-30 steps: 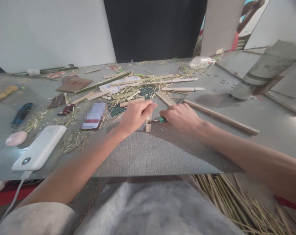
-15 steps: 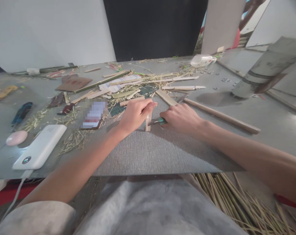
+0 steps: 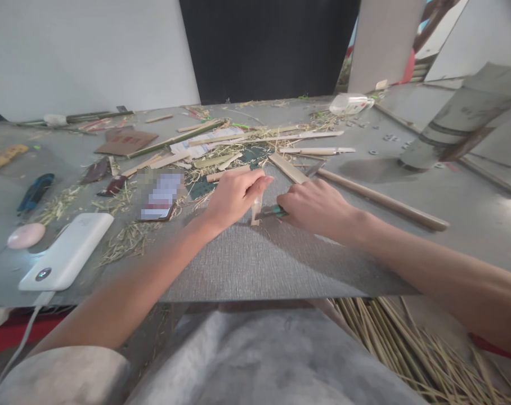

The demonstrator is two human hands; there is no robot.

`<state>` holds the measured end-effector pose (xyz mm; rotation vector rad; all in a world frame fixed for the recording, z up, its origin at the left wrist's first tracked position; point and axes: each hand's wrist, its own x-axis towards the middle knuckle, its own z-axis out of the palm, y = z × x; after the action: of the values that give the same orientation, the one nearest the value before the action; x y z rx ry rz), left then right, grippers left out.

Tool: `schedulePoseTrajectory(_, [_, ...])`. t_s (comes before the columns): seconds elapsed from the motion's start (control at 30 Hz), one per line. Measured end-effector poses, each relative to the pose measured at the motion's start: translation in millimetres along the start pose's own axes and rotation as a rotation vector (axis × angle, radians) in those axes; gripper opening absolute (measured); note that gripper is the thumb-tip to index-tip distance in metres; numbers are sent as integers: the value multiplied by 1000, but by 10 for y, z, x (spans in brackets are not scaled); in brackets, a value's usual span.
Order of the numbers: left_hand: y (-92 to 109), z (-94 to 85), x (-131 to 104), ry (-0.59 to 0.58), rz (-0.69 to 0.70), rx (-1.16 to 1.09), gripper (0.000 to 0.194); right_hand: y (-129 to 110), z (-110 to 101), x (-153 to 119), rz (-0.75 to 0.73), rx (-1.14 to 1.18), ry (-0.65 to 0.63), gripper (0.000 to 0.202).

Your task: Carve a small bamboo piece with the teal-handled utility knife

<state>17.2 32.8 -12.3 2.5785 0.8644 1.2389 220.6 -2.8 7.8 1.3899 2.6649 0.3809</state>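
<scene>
- Head view: I saw the left hand (image 3: 234, 194) pinched on the top end of a short bamboo strip (image 3: 255, 210), which stood near upright on the grey textured mat (image 3: 264, 264).
- The right hand (image 3: 312, 203) was clamped round a green-handled knife (image 3: 276, 211); the blade pointed left and touched the strip low down, just right of it.
- The strip's long axis ran roughly vertical, across the knife; the left hand was nearer to it.
- White power bank (image 3: 65, 253) lay far left; no writing was readable, and one patch was blurred.
</scene>
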Motion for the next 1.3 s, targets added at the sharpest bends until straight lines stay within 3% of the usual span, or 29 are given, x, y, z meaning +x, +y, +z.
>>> schedulePoseTrajectory(1.3, [-1, -1, -9, -47, -13, 29, 46, -73, -162, -47, -77, -92, -55, 18])
